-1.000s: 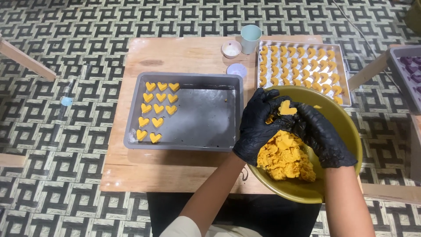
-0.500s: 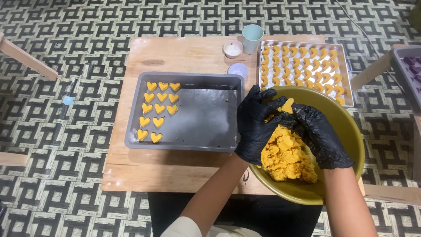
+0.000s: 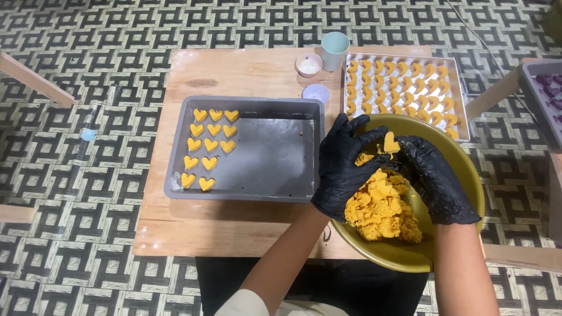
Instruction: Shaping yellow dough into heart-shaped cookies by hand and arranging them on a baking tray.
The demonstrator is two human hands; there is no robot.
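While both gloved hands hover over the gold bowl (image 3: 468,175) as they did a second ago, the left hand (image 3: 345,167) and right hand (image 3: 436,178) now pinch a heart-shaped dough piece (image 3: 389,142) between closed fingertips, lifted slightly clear of the orange dough mound (image 3: 380,208) beneath them. Left of the fingers lies the grey tray (image 3: 275,158) with finished hearts (image 3: 208,146); beyond them a filled mould tray (image 3: 404,88), nothing blocking.

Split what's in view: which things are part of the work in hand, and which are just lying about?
In use:
- left hand and right hand, black-gloved, shaping a small orange piece
- orange dough in the yellow bowl
- grey tray with heart-shaped pieces
- filled tray at the back

Lying about:
- pale green cup
- small bowl
- round lid
- tray with purple pieces, right edge
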